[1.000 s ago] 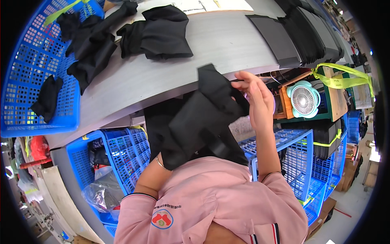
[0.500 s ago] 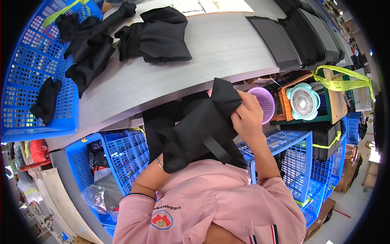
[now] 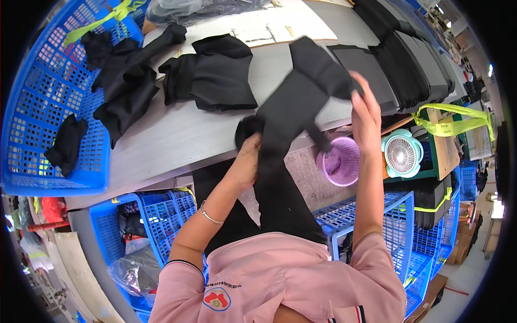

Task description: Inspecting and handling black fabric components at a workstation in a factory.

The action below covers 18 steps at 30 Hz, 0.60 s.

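A black fabric piece [image 3: 296, 107] is stretched out in front of me over the table's front edge, its outline smeared by motion. A narrow strap [image 3: 319, 137] hangs from its lower side. My left hand [image 3: 249, 159], with a bangle on the wrist, is closed on the piece's lower left end. At the upper right end, my right hand [image 3: 367, 107] pinches the fabric's edge, fingers pointing up. Just left of the held piece lies another crumpled black fabric piece [image 3: 223, 75] on the grey table [image 3: 177, 126].
More black pieces [image 3: 126, 102] drape over a blue basket [image 3: 81, 185] at left. Stacked black sheets [image 3: 404, 70] lie back right. A purple basket [image 3: 340, 171], a turquoise fan [image 3: 403, 153] and blue crates [image 3: 371, 202] stand right; another blue crate [image 3: 110, 215] sits below the table.
Both hands have moved up and away from my body with the black fabric piece, from above my lap to over the table edge. The piece is more spread out, its strap now hanging to the right.
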Each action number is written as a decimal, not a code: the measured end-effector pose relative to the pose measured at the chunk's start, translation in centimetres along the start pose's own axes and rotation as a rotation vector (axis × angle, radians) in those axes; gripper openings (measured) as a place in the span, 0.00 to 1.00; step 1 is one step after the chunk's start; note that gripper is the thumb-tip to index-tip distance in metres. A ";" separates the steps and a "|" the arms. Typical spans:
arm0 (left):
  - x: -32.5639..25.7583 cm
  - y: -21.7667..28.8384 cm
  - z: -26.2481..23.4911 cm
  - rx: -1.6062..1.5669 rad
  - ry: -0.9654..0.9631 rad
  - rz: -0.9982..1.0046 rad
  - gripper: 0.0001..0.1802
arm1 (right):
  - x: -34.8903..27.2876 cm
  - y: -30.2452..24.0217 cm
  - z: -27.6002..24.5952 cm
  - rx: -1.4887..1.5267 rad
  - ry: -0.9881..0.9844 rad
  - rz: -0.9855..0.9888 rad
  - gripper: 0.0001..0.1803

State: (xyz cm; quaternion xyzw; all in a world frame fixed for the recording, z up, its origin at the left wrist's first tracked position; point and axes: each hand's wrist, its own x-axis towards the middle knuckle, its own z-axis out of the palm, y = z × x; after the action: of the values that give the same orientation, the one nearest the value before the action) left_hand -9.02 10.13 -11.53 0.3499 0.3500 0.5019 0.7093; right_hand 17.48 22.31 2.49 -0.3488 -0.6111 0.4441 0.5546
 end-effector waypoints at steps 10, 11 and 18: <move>0.3 5.7 5.2 0.416 0.527 0.501 0.21 | -6.5 3.2 3.7 -0.419 0.530 -0.053 0.06; 1.4 5.7 4.8 0.419 0.560 0.508 0.24 | -7.1 2.9 4.6 -0.449 0.453 -0.136 0.05; 7.1 4.8 4.6 0.376 0.534 0.479 0.30 | -4.7 2.3 9.7 -0.847 0.101 -0.432 0.18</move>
State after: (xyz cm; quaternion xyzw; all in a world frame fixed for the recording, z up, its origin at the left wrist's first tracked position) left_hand -5.63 17.51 -6.14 0.4023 0.5162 0.6537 0.3799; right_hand 8.41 17.28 -1.31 -0.4303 -0.7692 0.0130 0.4723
